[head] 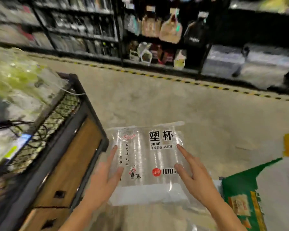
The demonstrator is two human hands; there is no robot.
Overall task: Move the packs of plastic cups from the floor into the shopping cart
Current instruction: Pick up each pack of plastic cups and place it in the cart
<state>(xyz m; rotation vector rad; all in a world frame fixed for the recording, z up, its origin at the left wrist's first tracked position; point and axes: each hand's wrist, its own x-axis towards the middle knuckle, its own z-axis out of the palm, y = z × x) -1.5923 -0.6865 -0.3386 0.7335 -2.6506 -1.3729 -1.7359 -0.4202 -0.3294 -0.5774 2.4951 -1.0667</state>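
Observation:
A clear pack of plastic cups [147, 157] with black lettering and "100" printed on it is held up in front of me, over the floor. My left hand [105, 179] grips its left edge and my right hand [195, 177] grips its right edge, fingers spread along the sides. The shopping cart [57, 130], with black mesh walls and wood panels, stands to the left of the pack. It holds several clear packs with green print [20, 84]. More clear plastic packaging [195, 220] lies below the held pack, near my arms.
A green and white sack [250, 194] lies on the floor at the right. Black shelving [120, 39] with bags and clear bins runs along the far side, behind a yellow-black floor stripe [173, 79]. Concrete floor lies between the cart and the shelves.

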